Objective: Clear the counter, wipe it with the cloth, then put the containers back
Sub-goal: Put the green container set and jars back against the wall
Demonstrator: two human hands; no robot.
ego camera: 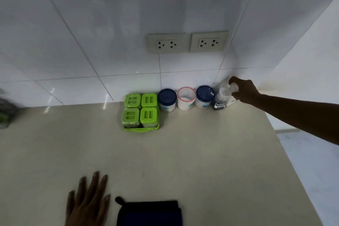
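Beige counter (183,152) meeting a white tiled wall (91,42) that carries two double sockets (187,42). Folded dark blue cloth (149,213) at the near edge of the counter, just right of the left hand (88,202), which lies flat with fingers spread, grasping nothing. Green tray (140,129) against the wall, holding four square green-lidded containers (140,110) in a two-by-two block. To its right, in a row along the wall: a blue-lidded jar (167,100), an open white jar with a pink rim (186,99), and a second blue-lidded jar (204,97). At the right end of the row, a dark bottle with a label (219,102) and, just behind it, a clear white-capped bottle (231,95). Right hand (243,91), arm outstretched, fingers curled round the cap of the clear bottle, which stands on the counter.
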